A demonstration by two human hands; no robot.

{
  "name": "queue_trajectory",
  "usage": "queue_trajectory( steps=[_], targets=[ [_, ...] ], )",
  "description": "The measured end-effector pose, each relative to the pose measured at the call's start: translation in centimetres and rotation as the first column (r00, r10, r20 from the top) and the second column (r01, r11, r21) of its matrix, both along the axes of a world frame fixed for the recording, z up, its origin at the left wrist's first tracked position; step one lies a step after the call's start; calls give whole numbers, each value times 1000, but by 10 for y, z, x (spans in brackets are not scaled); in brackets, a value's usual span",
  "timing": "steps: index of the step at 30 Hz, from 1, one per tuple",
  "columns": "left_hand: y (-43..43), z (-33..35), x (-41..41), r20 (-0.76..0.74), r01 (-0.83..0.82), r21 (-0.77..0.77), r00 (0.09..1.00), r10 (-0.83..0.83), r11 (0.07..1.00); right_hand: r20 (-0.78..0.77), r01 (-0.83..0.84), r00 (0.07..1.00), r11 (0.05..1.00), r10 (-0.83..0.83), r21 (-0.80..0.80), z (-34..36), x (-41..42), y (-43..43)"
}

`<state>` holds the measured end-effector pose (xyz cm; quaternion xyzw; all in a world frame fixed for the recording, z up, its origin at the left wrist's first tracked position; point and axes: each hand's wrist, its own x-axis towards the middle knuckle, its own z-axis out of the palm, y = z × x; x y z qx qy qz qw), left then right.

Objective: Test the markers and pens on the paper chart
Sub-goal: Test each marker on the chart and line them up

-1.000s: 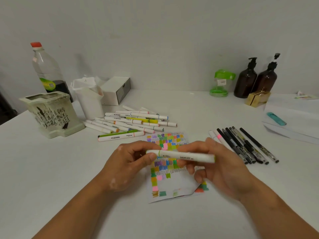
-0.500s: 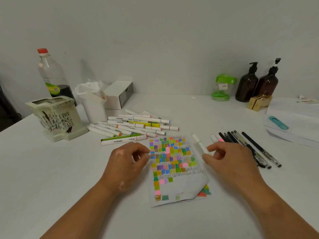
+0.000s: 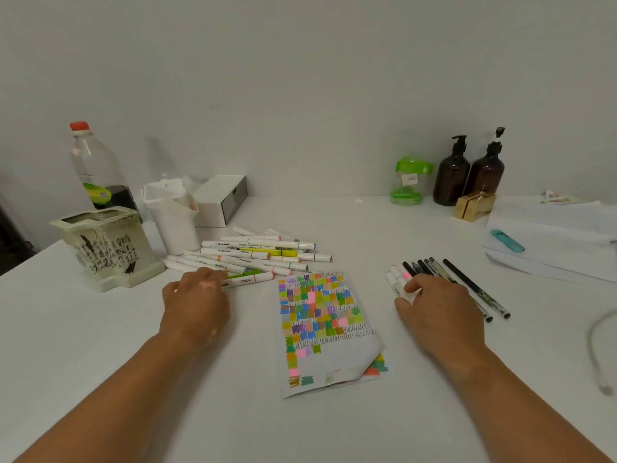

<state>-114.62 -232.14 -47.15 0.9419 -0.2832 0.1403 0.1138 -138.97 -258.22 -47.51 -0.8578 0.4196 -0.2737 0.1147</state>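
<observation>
The white table (image 3: 100,379) carries everything. A stack of white paper (image 3: 551,242) sits at its right edge with a teal highlighter (image 3: 507,241) on top. The paper chart (image 3: 320,329) lies flat in the middle, toward the near edge, filled with coloured swatches and black scribble lines (its near right corner is curled up). Toward the far left corner stand a ceramic pot (image 3: 107,245), a plastic bottle (image 3: 96,168) and a white holder (image 3: 173,215). Two brown pump bottles (image 3: 467,175) stand at the far edge on the right. A pile of markers (image 3: 263,253) lies between the holder and the chart's far edge, and a row of pens (image 3: 467,285) lies right of the chart. The hands are well apart, one on each side of the chart. The left hand (image 3: 197,305) lies palm down with its fingertips at the nearest marker of the pile. The right hand (image 3: 437,309) curls its fingers over white markers (image 3: 394,279) beside the pens. Whether either hand grips anything, I cannot tell.
</observation>
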Motion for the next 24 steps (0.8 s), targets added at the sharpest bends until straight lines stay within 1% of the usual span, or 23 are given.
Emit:
queue_trajectory(
  steps=[2,4,6,7,9,11,13,15,17,19,20,22,24],
  targets=[
    [4,-2,4,1,5,45,1000,-5,999,47,-21,999,1000,21,-10,2,1,3],
    [8,-3,6,25,20,55,999,-21,998,100,-70,992,997,72,-29,4,3,8],
    [9,-1,6,16,30,79,999,-31,996,140,-127,981,991,132,-46,5,4,14],
    [9,1,6,-4,35,83,999,-35,996,158,-177,971,983,182,-50,6,4,18],
    [12,3,5,-58,47,71,997,-43,996,164,-357,919,933,359,-37,6,4,28],
    [13,5,0,-99,59,61,994,-53,996,88,-582,811,813,578,14,6,5,42],
    [15,6,-6,-129,76,15,989,-73,997,-43,-714,697,699,715,53,5,8,55],
    [15,9,-13,-164,117,-105,977,-134,987,-147,-743,653,666,743,67,3,13,60],
    [13,14,-22,-242,141,-245,949,-201,959,-175,-737,654,672,736,70,3,18,60],
    [7,19,-32,-376,104,-390,889,-261,915,-184,-732,661,679,727,56,4,24,57],
    [4,21,-37,-458,57,-479,835,-304,876,-190,-731,662,681,725,52,5,26,55],
    [-4,27,-47,-591,-55,-630,682,-431,775,-200,-730,659,680,725,61,8,31,52],
    [-13,31,-54,-644,-135,-720,497,-582,681,-181,-725,663,683,727,85,11,33,50]
  ],
)
